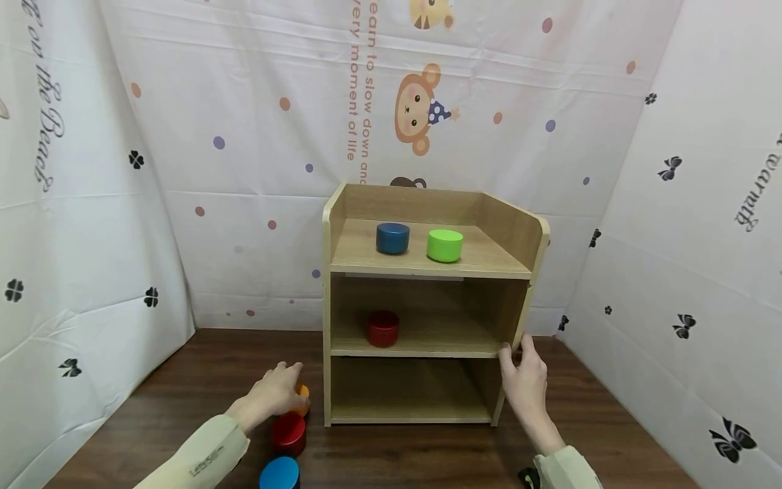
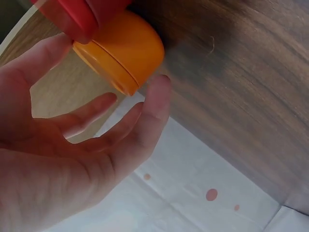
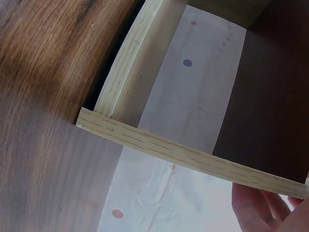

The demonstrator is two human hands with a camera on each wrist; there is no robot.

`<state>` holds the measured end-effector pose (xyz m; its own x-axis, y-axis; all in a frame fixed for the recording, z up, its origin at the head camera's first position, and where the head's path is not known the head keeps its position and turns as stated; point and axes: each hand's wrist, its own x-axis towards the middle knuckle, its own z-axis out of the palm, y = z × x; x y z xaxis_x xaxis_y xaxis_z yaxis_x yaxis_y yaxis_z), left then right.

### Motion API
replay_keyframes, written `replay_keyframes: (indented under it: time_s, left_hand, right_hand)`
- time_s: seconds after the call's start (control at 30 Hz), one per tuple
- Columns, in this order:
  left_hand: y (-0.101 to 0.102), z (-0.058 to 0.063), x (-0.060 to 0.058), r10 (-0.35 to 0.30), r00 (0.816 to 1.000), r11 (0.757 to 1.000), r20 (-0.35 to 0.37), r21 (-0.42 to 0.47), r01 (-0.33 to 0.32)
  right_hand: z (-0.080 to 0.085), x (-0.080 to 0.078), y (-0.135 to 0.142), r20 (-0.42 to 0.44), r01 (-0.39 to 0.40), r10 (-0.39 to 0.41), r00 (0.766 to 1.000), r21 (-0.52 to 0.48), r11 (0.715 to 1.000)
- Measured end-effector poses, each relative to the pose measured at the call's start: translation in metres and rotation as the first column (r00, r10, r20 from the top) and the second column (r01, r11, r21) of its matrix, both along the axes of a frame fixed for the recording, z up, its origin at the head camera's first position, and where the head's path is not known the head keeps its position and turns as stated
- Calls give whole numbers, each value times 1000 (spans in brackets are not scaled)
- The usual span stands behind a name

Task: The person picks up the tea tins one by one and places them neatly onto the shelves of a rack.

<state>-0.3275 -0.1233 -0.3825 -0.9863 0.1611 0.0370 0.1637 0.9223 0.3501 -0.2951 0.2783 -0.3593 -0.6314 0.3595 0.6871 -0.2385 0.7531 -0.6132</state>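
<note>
White cloth (image 1: 244,136) printed with dots, a monkey and lettering hangs behind a dark wood-grain table (image 1: 421,454). On the table stands a pale wooden shelf unit (image 1: 409,198) with three levels, its top edged by a low back and sides.

Near the unit's left side sits an orange container (image 2: 137,43), smooth and glossy, with rounded edges and a thin seam running around it close to one flat face. A red container (image 1: 288,435) stands just beside it on the near side, and a blue container (image 1: 280,473) is nearer still.

The left hand (image 1: 273,392) reaches over the orange container with its fingers spread and gently bent. In the left wrist view the container lies just beyond the fingertips, between thumb and forefinger, and the hand has not closed around it. The right hand (image 1: 528,384) grips the front edge of the unit's right side panel, thumb on the inner side and fingers outside.

Dark blue (image 1: 392,239) and green containers (image 1: 444,246) stand on the top level, a dark red container (image 1: 383,329) on the middle one.
</note>
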Motion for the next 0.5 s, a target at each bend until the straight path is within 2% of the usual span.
replay_keyframes:
  time_s: [0.5]
  left_hand:
    - [6,-5,0,-25,1000,1000,-11,11,25]
  right_hand:
    - [0,-2,0,-7,7,-7,1000,-12,1000]
